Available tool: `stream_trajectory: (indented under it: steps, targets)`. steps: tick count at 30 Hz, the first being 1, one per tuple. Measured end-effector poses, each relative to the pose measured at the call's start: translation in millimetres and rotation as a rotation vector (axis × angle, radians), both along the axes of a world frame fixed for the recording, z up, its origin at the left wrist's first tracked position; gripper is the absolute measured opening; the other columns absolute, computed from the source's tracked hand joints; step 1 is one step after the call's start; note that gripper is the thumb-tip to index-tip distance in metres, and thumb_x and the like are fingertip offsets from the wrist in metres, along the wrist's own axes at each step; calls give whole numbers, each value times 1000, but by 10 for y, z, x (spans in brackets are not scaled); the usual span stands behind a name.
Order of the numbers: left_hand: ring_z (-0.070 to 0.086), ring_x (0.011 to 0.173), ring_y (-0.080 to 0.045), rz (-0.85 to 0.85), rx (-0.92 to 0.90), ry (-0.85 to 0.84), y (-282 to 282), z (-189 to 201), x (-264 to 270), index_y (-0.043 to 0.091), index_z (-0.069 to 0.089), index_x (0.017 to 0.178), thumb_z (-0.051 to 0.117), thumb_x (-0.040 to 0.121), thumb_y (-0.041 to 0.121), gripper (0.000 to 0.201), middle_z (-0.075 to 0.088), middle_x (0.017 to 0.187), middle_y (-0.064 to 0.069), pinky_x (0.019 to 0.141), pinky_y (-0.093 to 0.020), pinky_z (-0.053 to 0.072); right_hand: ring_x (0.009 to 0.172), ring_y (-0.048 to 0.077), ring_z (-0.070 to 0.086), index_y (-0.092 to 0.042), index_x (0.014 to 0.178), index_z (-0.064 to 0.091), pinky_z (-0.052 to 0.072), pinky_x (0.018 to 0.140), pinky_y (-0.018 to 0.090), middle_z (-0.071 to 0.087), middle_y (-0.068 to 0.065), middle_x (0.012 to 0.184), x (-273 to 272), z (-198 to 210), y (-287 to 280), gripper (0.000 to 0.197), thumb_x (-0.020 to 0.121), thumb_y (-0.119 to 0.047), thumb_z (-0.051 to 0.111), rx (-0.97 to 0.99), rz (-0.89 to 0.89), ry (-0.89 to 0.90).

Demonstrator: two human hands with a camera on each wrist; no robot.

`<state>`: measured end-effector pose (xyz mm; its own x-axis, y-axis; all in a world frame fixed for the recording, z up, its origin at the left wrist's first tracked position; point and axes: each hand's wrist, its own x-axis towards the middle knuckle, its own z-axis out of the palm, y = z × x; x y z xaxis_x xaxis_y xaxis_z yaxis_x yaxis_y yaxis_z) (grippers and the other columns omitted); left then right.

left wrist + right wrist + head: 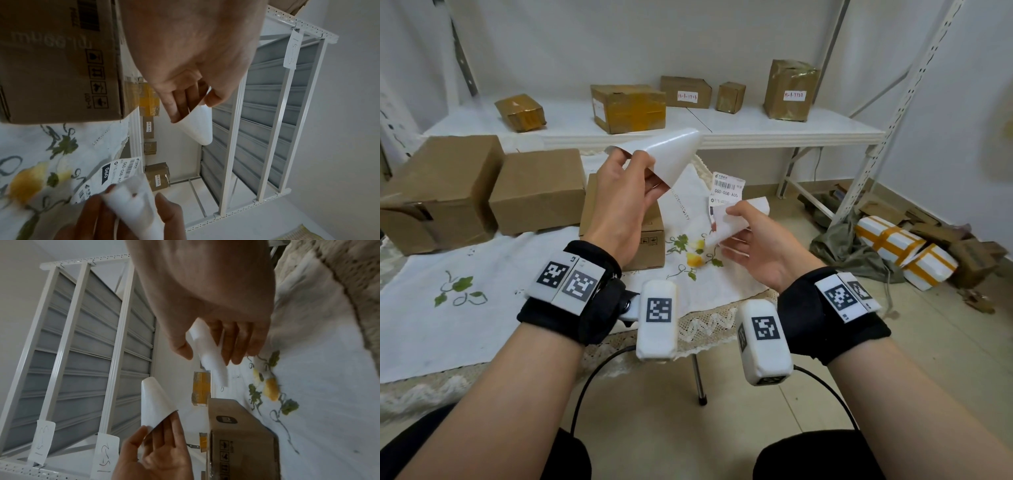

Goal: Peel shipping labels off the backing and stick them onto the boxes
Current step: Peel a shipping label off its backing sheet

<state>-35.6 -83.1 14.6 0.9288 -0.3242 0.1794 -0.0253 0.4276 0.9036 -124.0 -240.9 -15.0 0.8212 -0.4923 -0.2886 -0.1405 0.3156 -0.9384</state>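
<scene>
My left hand [640, 168] is raised over the table and pinches a curled, blank, glossy backing sheet [664, 150] between thumb and fingers. To its right and lower, my right hand [732, 229] pinches a shipping label [726, 188] with a barcode and "060-06B-A05" on it; its lower part curls over my fingers. Label and backing are fully apart. In the left wrist view the backing sheet [197, 126] hangs from my fingers [176, 112]. In the right wrist view the label [211, 363] shows its white back. A small brown box [650, 240] stands on the table under my left hand.
Two larger cardboard boxes [434, 192] [537, 192] stand at the table's left on an embroidered white cloth [465, 308]. Several taped boxes sit on the white shelf [756, 126] behind. Wrapped parcels [904, 253] and cardboard scraps lie on the floor at right.
</scene>
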Motion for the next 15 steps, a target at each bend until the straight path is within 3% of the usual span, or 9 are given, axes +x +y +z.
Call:
stream_trajectory:
  steps: [3,5,7,12,15]
  targets:
    - [67,117,-19,2,22,-12,13,-4,7,18,57,111,49,104,12,12,65,129,-9,99,-30,56,91,24,68,-14,120,65,57,91,37,69,7,96,-14,-1,-17,37,94,-41,65,-20,-30,65]
    - [68,116,-18,6,32,-22,20,-7,12,19,58,110,50,104,13,12,65,129,-8,98,-29,57,90,24,69,-9,130,64,59,78,36,69,10,100,-34,11,-19,52,97,-48,56,-1,-19,74]
    - [69,115,-18,15,38,-31,27,-12,24,19,60,109,51,103,13,12,66,128,-8,97,-30,57,87,26,71,-2,133,61,61,65,32,74,13,101,-70,47,4,55,103,-45,44,44,28,89]
    - [69,114,-18,24,47,-41,45,-32,49,17,61,108,53,101,14,10,68,126,-8,95,-29,57,88,31,75,5,123,69,60,54,27,75,23,113,-153,168,99,72,107,-51,25,39,325,201]
    - [69,114,-19,19,43,-39,61,-27,45,15,61,109,53,101,13,11,68,127,-10,93,-28,57,88,31,77,5,111,74,60,55,26,75,24,113,-185,199,129,82,106,-57,22,58,434,214]
